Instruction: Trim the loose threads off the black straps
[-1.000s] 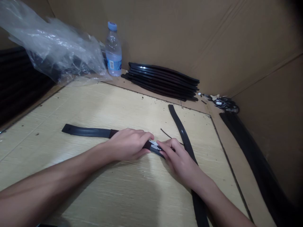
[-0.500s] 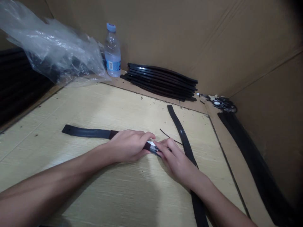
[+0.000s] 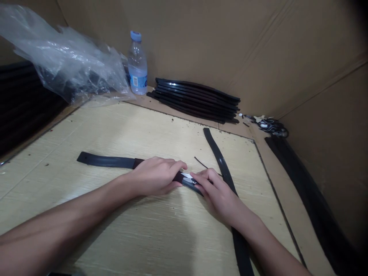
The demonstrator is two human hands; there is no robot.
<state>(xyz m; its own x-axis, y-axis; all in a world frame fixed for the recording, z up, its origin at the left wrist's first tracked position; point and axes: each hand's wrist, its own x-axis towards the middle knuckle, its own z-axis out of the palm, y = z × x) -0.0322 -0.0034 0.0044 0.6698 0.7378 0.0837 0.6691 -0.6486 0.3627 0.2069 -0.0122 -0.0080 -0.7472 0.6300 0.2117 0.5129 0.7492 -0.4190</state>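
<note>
My left hand [image 3: 159, 175] is wrapped round a black rubber-like strip [image 3: 106, 160], pressing it near the tabletop. A dark brown band [image 3: 138, 163] goes round the strip under that hand. My right hand [image 3: 217, 191] is closed in a pinch on a small bladed cutter [image 3: 188, 177], whose pale, pointed metal blade lies along the strip just right of my left fingers. Its handle is mostly hidden in my right fingers, so its exact kind is unclear. Another black strip [image 3: 222, 161] passes under my right wrist, and a thin black offcut [image 3: 200, 162] lies beside it.
A bundle of black strips [image 3: 195, 100] lies along the cardboard wall [image 3: 201, 42], by a water bottle [image 3: 138, 67] and clear plastic bag [image 3: 77, 65]. More strips [image 3: 301, 191] run down the right edge. Scraps [image 3: 271, 125] fill the far corner of the pale board [image 3: 120, 130].
My right hand has slid slightly right with the cutter, showing more of the blade and strip between my hands. My left hand keeps its grip in almost the same place.
</note>
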